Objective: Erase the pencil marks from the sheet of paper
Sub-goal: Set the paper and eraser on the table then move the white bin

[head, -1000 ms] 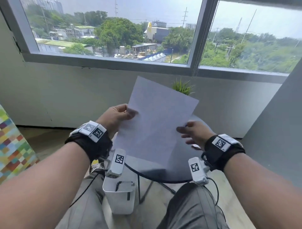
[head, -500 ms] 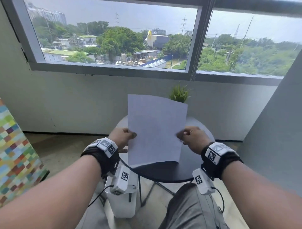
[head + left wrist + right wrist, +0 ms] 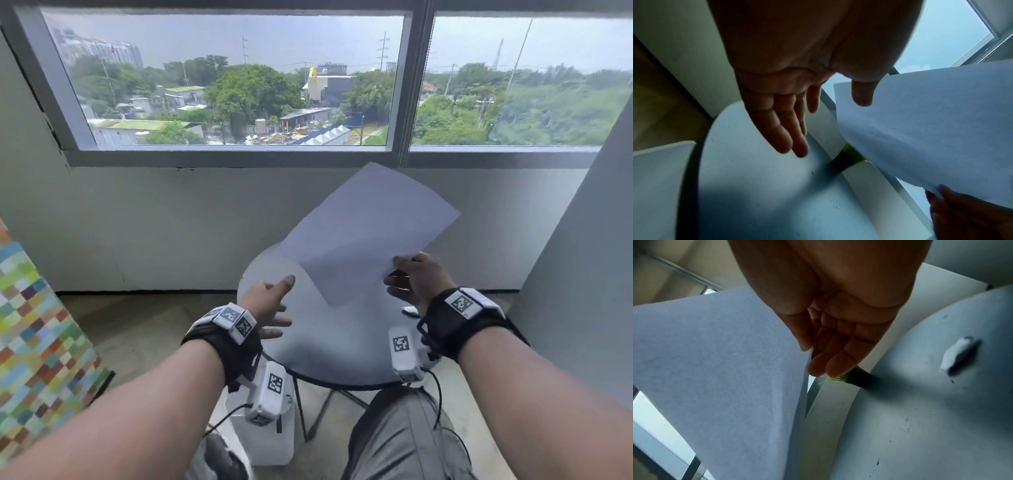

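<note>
While pinched by right hand [image 3: 412, 277]: sheet of paper [image 3: 368, 233] aloft.

I noted a plain white sheet of paper [image 3: 370, 236], a grey round table [image 3: 329, 356] flecked with dark specks, black wrist straps [image 3: 455, 322] bearing black-and-white square-patterned tags, a panel [image 3: 37, 339] of multicoloured squares at left, and grey trousers [image 3: 400, 442].

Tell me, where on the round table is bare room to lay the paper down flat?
The near and middle part of the round table is bare, between the left hand and the right hand pinching the paper. It is tighter at the right edge, where an eraser lies, and at the far edge by the small plant pot.
</note>
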